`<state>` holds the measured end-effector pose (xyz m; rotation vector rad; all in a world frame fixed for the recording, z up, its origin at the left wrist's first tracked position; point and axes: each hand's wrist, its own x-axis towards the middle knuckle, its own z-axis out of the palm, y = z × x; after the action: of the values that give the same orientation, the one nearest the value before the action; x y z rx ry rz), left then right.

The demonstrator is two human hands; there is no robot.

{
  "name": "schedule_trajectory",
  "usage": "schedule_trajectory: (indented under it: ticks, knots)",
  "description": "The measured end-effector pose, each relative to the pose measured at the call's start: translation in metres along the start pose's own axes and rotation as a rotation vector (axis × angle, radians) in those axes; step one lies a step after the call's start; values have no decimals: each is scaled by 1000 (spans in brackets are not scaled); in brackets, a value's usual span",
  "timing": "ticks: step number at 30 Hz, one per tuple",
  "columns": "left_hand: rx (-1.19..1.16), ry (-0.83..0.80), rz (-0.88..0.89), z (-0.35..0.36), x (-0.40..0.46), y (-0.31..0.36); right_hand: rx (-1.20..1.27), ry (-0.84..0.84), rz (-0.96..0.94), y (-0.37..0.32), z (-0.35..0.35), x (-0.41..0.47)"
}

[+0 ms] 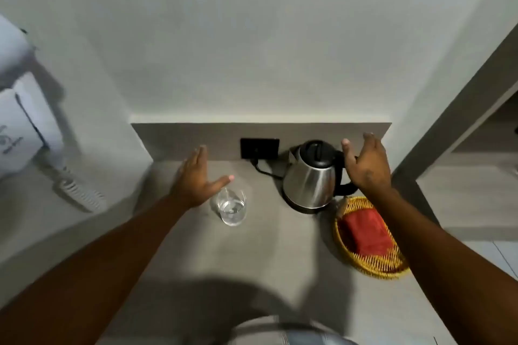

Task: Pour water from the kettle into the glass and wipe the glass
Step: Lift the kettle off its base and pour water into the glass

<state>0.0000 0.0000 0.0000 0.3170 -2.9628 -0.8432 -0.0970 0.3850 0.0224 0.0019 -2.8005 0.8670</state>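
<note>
No readable text from my feed. There's a white box (16,131) at 9 o'clock with a dark scribble or logo on it; too blurred to read. No brand visible on the kettle (312,176).

Hard to make out: left edge is smeared, with a coiled cord (81,193) below the box and a pale bundle above it that I can't identify. Striped fabric at 6 o'clock is cut off by the frame. The kettle's handle is partly hidden behind my right hand (367,165).

The kettle is brushed steel with a black lid and black handle, upright on its base at the back of the bench (252,260), roughly 1 o'clock from centre. Its black cable runs to a dark wall socket (259,148) just left of it.

The glass (231,206) is clear, upright, just left of centre, with what looks like some water in it. It stands well apart from the kettle.

Left hand (196,176) is flat, fingers together, thumb out, just above-left of the glass rim; contact unclear. Right hand is spread, beside the kettle handle, gripping nothing.

A yellow wicker basket (364,266) at 4 o'clock holds a folded red cloth (367,232).
</note>
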Motion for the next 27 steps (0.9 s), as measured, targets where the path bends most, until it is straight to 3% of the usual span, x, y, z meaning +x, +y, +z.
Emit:
schedule_trajectory:
  ticks: [4,11,22,27]
  knots:
    - [-212,-126,-146,52,-35,-27,401,74,229,8,13,-8]
    - [-392,-31,-130,104,-56,-35,655,88,430,18,32,-9]
    - [-510,93,-261,128,-48,-35,677,64,512,27,36,4]
    - [-533,133,-245,125,-47,-27,578,42,370,7,29,17]
